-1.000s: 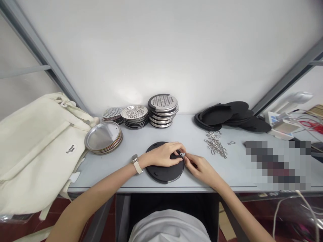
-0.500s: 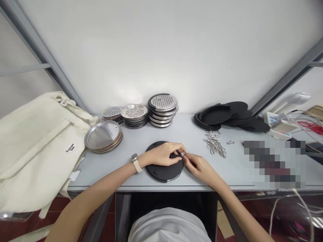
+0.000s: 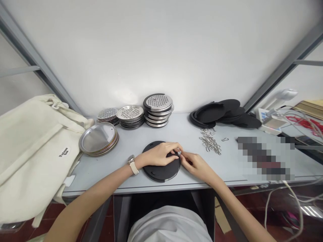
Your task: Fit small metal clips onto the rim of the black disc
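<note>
A black round plate (image 3: 164, 173) lies flat near the table's front edge, with a thin metal-coloured rim showing at its lower right. Across its top rests my left hand (image 3: 161, 154), thumb and fingers closed at the right edge. My right hand (image 3: 195, 164) meets it there, fingertips pinched around a small shiny metal clip, mostly hidden between the fingers. To the right lies a pile of small metal clips (image 3: 210, 143), with a single clip (image 3: 225, 139) apart from it.
Along the wall stand stacks of perforated metal discs (image 3: 130, 112) and black-edged discs (image 3: 158, 102). Smooth round metal plates (image 3: 97, 137) are piled at left, beside a cream bag (image 3: 42, 151). Black round covers (image 3: 214, 112) lie back right, near a power strip (image 3: 271, 122) with cables.
The whole view has shifted slightly, so the scene sits a little further left. Both hands remain at the plate's right edge with nearly the same grip.
</note>
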`<state>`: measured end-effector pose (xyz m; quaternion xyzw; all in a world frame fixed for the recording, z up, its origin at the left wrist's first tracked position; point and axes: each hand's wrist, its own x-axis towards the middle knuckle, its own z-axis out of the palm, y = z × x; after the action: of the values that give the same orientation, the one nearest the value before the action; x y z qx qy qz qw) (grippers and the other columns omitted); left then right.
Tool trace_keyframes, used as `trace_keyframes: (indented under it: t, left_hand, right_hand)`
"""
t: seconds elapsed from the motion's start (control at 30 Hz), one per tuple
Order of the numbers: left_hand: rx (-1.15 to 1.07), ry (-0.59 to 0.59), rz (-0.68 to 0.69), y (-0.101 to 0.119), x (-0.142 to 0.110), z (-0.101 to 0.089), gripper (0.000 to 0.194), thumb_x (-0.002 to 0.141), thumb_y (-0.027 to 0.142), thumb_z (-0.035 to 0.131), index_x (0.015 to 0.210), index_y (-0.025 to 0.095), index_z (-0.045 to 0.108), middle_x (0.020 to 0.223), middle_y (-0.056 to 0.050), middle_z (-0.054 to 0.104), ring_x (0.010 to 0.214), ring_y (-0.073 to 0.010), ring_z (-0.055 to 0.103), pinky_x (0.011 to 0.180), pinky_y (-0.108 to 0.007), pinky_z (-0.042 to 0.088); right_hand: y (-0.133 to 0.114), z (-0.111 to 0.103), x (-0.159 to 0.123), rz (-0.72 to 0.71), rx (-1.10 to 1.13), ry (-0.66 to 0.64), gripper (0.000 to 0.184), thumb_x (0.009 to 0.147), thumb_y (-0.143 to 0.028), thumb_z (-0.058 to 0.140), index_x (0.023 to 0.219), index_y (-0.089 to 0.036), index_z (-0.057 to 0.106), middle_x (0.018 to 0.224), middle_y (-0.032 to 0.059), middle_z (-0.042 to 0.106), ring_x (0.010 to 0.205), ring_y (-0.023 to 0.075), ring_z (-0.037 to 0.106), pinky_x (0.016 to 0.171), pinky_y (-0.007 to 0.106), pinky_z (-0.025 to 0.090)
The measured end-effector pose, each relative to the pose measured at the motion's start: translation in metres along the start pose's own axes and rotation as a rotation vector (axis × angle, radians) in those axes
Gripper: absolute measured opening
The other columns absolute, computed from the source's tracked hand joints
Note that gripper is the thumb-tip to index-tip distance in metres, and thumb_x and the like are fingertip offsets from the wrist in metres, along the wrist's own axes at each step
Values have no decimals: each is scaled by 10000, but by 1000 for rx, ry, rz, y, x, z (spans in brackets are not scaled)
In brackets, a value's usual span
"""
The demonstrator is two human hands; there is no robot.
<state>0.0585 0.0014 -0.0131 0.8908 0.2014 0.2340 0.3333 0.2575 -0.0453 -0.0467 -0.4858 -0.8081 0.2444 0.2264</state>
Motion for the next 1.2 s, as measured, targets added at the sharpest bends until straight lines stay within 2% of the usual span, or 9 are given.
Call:
trace_keyframes:
  t: [0.3, 0.53, 0.7, 1.2]
  left_hand:
    - [184, 1, 48, 4, 0, 1, 260, 835, 109, 521, 1087, 169, 508, 1041, -75, 611, 921, -179, 587, 878, -308, 452]
    - [298, 54, 52, 2, 0, 4, 258, 822, 147, 535, 1077, 171, 506, 1037, -68, 615, 963, -193, 578, 929, -329, 411]
    - [326, 74, 58, 3, -1, 4, 245, 811, 161, 544, 1054, 170, 512, 1013, -64, 615, 971, -192, 563, 926, -324, 419]
    - [341, 34, 70, 2, 0, 2, 219, 838, 152, 525, 1055, 172, 544, 961, -55, 636, 912, -187, 567, 901, -318, 418]
  right_hand:
    - [0, 0, 1, 19, 10, -9, 273, 937, -314, 340, 714, -196, 445, 594, -32, 453, 523, 108, 394, 525, 230, 290]
    - [3, 3, 1, 21, 2, 8, 286, 930, -316, 353, 669, -204, 383, 563, -51, 407, 507, 98, 375, 516, 224, 271]
    - [3, 3, 1, 8, -20, 12, 269, 922, -297, 354, 673, -202, 396, 565, -54, 399, 509, 98, 375, 517, 222, 278]
    - [0, 0, 1, 11, -11, -2, 294, 933, -319, 326, 702, -191, 456, 587, -35, 441, 529, 107, 398, 537, 235, 309]
